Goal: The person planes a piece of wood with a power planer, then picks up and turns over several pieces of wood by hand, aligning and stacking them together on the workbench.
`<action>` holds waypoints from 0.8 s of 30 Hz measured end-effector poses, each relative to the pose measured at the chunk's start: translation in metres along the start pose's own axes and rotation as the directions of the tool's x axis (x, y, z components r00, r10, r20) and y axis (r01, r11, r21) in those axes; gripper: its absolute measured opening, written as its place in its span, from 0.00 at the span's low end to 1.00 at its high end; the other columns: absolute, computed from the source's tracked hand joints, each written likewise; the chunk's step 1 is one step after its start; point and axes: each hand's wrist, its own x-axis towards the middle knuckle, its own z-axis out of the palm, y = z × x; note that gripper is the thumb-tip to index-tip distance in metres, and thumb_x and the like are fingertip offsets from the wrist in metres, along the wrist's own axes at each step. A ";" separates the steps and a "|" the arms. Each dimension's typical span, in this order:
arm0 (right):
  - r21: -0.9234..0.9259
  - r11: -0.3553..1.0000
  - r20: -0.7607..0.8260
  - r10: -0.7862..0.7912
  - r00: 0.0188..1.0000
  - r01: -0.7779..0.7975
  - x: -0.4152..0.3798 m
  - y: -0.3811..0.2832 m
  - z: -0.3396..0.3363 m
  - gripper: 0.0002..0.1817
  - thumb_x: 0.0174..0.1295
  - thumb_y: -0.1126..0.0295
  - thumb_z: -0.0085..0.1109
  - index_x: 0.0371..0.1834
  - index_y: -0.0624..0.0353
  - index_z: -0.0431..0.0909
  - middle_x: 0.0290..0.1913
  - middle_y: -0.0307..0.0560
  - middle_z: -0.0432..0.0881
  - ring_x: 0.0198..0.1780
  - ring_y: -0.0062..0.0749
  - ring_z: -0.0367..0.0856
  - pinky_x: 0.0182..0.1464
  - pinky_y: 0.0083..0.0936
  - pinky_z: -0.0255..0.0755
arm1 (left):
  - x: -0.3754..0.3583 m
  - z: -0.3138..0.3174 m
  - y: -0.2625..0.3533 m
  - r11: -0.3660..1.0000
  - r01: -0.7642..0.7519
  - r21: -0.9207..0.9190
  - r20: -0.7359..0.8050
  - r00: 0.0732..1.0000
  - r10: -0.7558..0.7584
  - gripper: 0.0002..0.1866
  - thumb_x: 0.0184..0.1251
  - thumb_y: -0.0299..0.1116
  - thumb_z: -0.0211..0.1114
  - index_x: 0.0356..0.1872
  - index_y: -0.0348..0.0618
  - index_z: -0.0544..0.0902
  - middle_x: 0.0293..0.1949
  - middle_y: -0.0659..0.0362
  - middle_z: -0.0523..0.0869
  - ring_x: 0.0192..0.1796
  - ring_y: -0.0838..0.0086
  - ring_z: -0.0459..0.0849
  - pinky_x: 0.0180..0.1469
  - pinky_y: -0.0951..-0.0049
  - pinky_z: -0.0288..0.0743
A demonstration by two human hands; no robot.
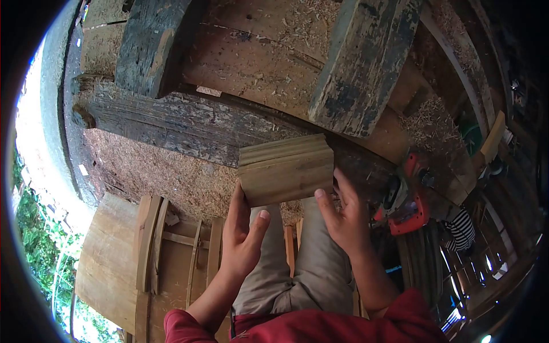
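Observation:
A short wooden board (286,174) with stepped grooves along its upper part is held up in front of my lap, between both hands. My left hand (243,240) supports its lower left corner; the fingers reach along the edge and the thumb stands away from the wood. At the lower right corner, my right hand (346,220) grips the board with the thumb near its front face and the fingers behind its edge. The fingertips behind the board are hidden.
A long weathered beam (171,123) crosses in front of me, and a thick worn timber (366,68) meets it. Wood shavings (154,166) cover the ground. To the right lies a red power tool (412,211). Wooden strips (150,240) and a panel (106,260) lie at left.

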 end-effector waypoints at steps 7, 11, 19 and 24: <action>-0.015 1.000 -0.002 -0.017 1.000 0.017 0.000 0.001 -0.001 0.34 0.80 0.63 0.68 0.78 0.80 0.71 0.69 0.70 0.86 0.72 0.46 0.85 0.74 0.36 0.75 | 0.006 -0.005 -0.001 0.999 0.009 -0.031 0.010 1.000 -0.009 0.43 0.87 0.30 0.61 0.91 0.28 0.47 0.90 0.40 0.57 0.93 0.58 0.52 0.91 0.59 0.46; 0.089 0.996 0.046 0.003 0.999 -0.007 0.007 -0.004 -0.001 0.33 0.81 0.65 0.66 0.80 0.77 0.70 0.70 0.64 0.86 0.73 0.39 0.83 0.75 0.33 0.73 | 0.010 -0.003 0.003 0.998 0.031 -0.057 0.003 1.000 -0.031 0.39 0.89 0.37 0.56 0.90 0.26 0.53 0.89 0.40 0.62 0.91 0.56 0.57 0.91 0.58 0.46; 0.164 0.985 0.067 0.043 0.997 -0.053 0.015 -0.010 0.002 0.28 0.82 0.66 0.64 0.79 0.72 0.73 0.67 0.59 0.88 0.70 0.35 0.85 0.74 0.32 0.73 | 0.016 -0.003 0.005 0.983 0.114 -0.143 -0.008 0.993 -0.117 0.37 0.92 0.39 0.55 0.91 0.32 0.54 0.89 0.43 0.63 0.91 0.61 0.58 0.90 0.60 0.50; 0.095 0.994 0.032 0.046 0.998 -0.049 0.016 -0.006 0.005 0.27 0.82 0.65 0.64 0.77 0.72 0.76 0.64 0.60 0.89 0.67 0.36 0.87 0.72 0.34 0.75 | 0.020 0.009 0.009 0.985 0.038 -0.171 -0.011 0.999 -0.040 0.36 0.92 0.46 0.48 0.87 0.26 0.61 0.85 0.43 0.69 0.89 0.59 0.62 0.90 0.57 0.48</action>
